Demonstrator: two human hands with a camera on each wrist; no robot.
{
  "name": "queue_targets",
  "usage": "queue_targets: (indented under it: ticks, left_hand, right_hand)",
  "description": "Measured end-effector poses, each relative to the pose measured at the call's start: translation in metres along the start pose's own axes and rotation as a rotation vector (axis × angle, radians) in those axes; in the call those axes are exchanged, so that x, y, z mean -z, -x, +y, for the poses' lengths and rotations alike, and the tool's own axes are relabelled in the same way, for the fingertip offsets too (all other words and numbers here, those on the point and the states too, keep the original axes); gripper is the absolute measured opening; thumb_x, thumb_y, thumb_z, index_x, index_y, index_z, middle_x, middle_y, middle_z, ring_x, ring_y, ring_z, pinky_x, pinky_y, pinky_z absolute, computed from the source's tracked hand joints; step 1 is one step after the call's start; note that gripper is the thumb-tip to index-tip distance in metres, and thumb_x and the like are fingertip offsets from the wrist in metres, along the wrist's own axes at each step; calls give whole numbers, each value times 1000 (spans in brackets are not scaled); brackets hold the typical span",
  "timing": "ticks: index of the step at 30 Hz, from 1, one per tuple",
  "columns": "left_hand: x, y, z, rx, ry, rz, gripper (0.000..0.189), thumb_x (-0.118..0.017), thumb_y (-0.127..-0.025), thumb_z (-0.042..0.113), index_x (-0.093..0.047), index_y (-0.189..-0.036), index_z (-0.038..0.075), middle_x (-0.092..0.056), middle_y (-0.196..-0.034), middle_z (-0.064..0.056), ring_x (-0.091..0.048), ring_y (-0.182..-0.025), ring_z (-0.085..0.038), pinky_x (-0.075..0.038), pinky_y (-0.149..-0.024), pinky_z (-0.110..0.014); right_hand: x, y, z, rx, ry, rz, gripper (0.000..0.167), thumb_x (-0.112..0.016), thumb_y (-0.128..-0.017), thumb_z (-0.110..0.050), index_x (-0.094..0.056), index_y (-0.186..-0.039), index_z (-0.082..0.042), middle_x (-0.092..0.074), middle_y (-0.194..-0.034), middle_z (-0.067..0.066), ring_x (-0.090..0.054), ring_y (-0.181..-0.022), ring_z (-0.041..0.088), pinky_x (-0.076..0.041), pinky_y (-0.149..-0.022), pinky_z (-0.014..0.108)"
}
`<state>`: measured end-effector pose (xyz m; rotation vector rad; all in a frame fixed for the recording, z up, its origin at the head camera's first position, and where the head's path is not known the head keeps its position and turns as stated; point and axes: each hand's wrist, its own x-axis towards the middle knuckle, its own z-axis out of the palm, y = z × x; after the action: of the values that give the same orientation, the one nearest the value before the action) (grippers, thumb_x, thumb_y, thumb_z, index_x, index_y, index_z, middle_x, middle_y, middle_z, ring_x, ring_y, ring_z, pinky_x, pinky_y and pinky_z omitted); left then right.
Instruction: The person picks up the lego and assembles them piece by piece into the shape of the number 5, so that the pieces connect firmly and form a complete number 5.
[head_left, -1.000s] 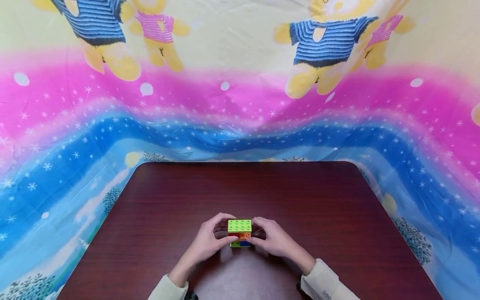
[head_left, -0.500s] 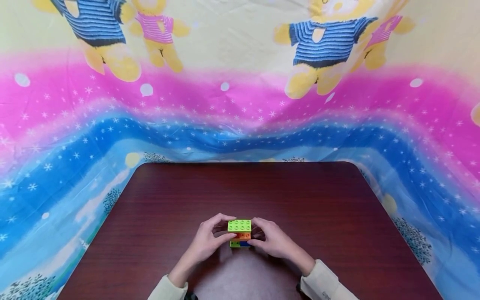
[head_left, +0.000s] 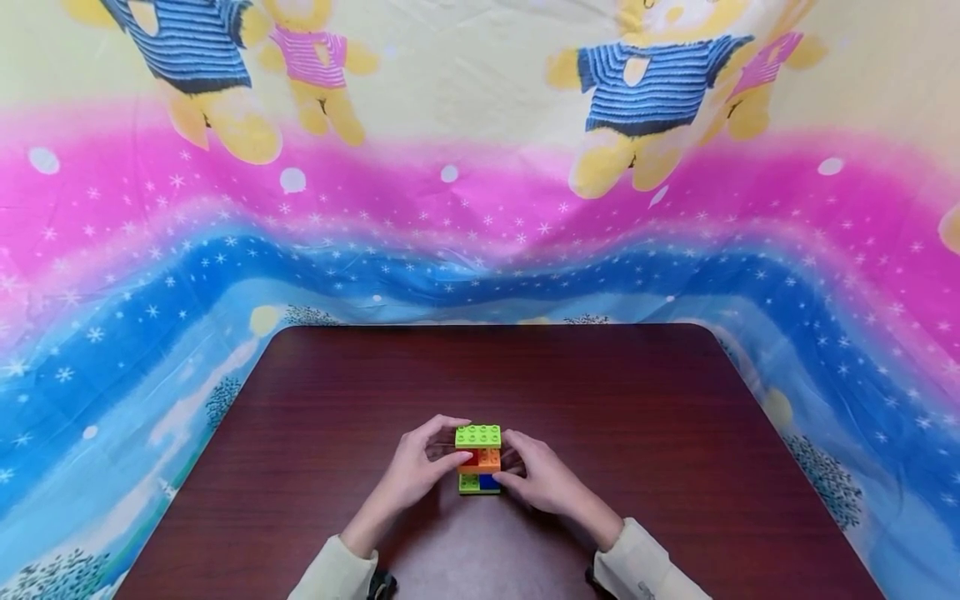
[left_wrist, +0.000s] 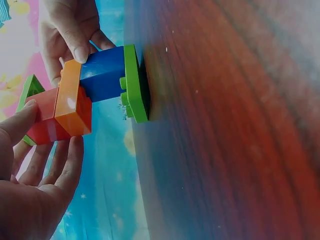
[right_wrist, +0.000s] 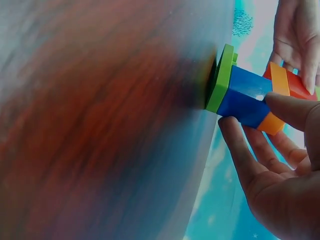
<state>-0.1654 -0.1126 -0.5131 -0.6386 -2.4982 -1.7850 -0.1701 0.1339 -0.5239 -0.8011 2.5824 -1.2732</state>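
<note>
A small tower of toy building bricks stands between both hands near the table's front. It has a lower green plate (left_wrist: 134, 85), a blue brick (left_wrist: 104, 74), an orange brick (left_wrist: 69, 95), a red brick (left_wrist: 49, 112) and a green studded piece (head_left: 477, 436) on top. The red and blue bricks sit at opposite ends of the orange one. With thumb and fingers, my left hand (head_left: 415, 465) grips the red brick from the left. My right hand (head_left: 546, 473) pinches the blue brick low on the right side, fingertips close to the lower plate.
The tower is over a dark reddish-brown table (head_left: 600, 383) with rounded far corners. Behind and beside it hangs a colourful cloth (head_left: 480, 200) printed with bears and snowflakes. Pale sleeves (head_left: 636, 558) and dark wrist bands lie near the front.
My left hand has moved up in the head view with the top green piece, red and orange bricks. More of the blue brick and lower plate shows. My right hand stays nearly still.
</note>
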Motion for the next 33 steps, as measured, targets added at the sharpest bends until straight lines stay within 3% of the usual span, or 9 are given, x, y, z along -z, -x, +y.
queue_targets:
  ticks: [5,15,23,33]
  left_hand:
    - [0,-4,-3,-4,1,4,45,-79,-92,18,-65,-134,12,-71,-125,-9,-73,-106,-21,-60,-90,-30]
    - [2,-13,-4,88,-41,11,49,-80,-92,20,-63,-138,16,-72,-122,-1,-73,-106,-17,-60,-92,-29]
    - [2,-20,-9,88,-105,34,49,-79,-93,25,-63,-139,20,-73,-121,-4,-72,-106,-22,-60,-93,-37]
    - [3,-29,-16,94,-124,33,49,-78,-94,25,-62,-140,20,-71,-126,-4,-73,-107,-22,-60,-94,-37]
  right_hand:
    - [-2,-2,1,5,1,26,36,-76,-94,-6,-60,-126,-11,-67,-116,6,-73,-100,19,-61,-82,26]
    - [-2,-4,0,-27,27,14,47,-79,-89,-2,-57,-129,-13,-65,-120,7,-72,-99,16,-61,-82,25]
    - [-4,-6,-3,-11,10,17,53,-79,-86,5,-55,-132,-7,-64,-120,12,-72,-97,23,-61,-79,25]
    - [-4,-7,2,-25,5,10,61,-80,-87,2,-52,-142,-3,-62,-126,14,-73,-99,24,-61,-79,23]
